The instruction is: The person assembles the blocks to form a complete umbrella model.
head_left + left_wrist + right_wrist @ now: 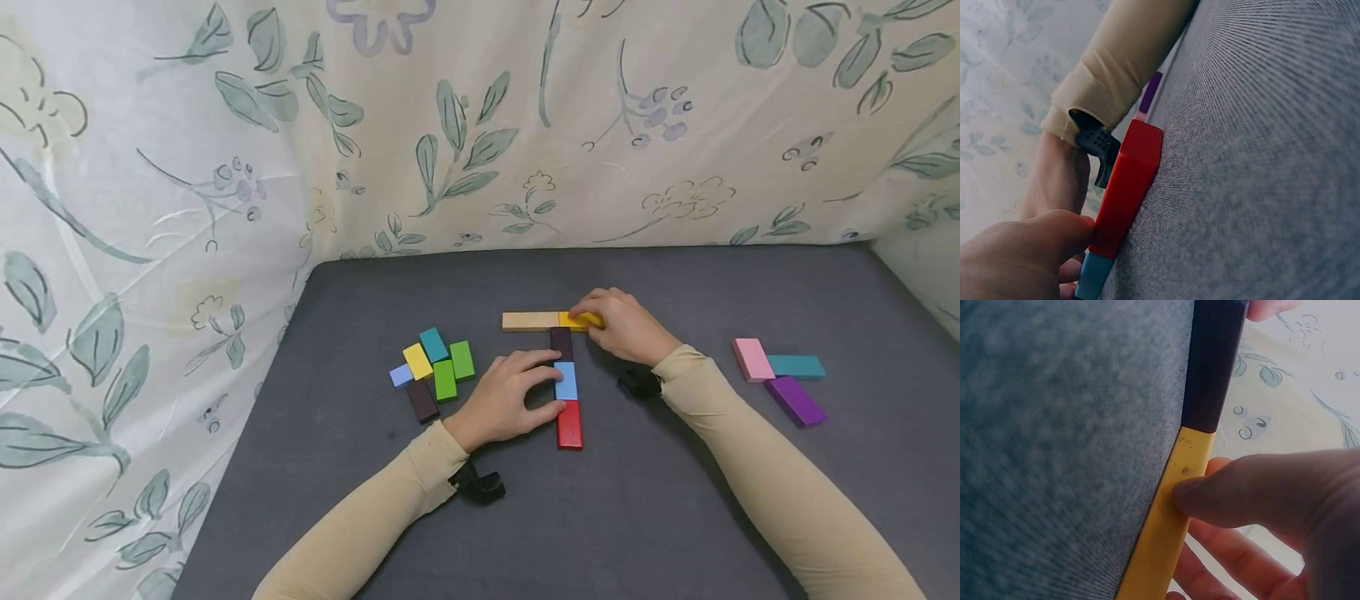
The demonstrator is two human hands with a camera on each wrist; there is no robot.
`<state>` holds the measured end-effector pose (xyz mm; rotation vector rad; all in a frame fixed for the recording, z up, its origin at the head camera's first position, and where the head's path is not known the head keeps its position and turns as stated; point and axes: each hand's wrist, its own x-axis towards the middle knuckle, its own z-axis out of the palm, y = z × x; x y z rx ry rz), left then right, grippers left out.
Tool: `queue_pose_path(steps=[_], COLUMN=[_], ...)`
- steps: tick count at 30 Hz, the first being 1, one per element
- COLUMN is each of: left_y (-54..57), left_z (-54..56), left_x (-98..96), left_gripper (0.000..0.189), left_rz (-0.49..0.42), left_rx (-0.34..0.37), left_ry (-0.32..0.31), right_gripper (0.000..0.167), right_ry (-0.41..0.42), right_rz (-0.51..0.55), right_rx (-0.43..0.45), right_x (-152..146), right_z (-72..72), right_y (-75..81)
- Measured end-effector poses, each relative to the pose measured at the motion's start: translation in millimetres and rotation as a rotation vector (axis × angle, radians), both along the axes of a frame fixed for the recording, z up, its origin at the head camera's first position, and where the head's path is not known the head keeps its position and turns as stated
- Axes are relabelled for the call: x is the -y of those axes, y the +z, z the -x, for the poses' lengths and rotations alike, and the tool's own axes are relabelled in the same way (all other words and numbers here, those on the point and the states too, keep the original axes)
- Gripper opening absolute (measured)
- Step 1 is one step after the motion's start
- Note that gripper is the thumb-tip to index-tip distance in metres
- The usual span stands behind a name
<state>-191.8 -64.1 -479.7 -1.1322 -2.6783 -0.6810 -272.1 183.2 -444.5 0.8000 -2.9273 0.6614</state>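
Five blocks (566,383) form a T

At the far row's right end, the right hand (626,327) pinches the yellow block (1159,540), beside the tan block (530,322). The left hand (504,402), fingers spread, touches the left side of the column: dark block (560,342), blue block (566,387), red block (570,427) nearest. Three loose blocks (797,402) lie right

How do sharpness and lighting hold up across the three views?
Head view: bright and mostly sharp, with soft shadow along the right sleeve; left wrist view: dimmer, the red block fairly clear but the patterned cloth hazy; right wrist view: dark specks visible on the yellow block, tabletop blurred at left, patterned cloth pale.
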Motion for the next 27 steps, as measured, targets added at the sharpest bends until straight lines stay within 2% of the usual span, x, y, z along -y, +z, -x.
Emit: queue_pose_path(steps=[20,27], left_y=[1.0,1.2], left_z=[0.8,0.9], left_x=[1.2,0.4], left_gripper=[0.036,0.037], left_rz=[-0.019,0.001], left_rx=[0.007,0.01], left_ry=[-0.012,-0.005], right_gripper=[0.032,0.035], right_ry=[0.005,-0.044], right_rz=[0.02,0.084], right_rx=[-0.009,-0.008], right_x=[-0.1,-4.2], right_z=[0.5,-1.2], right_y=[0.2,8.1])
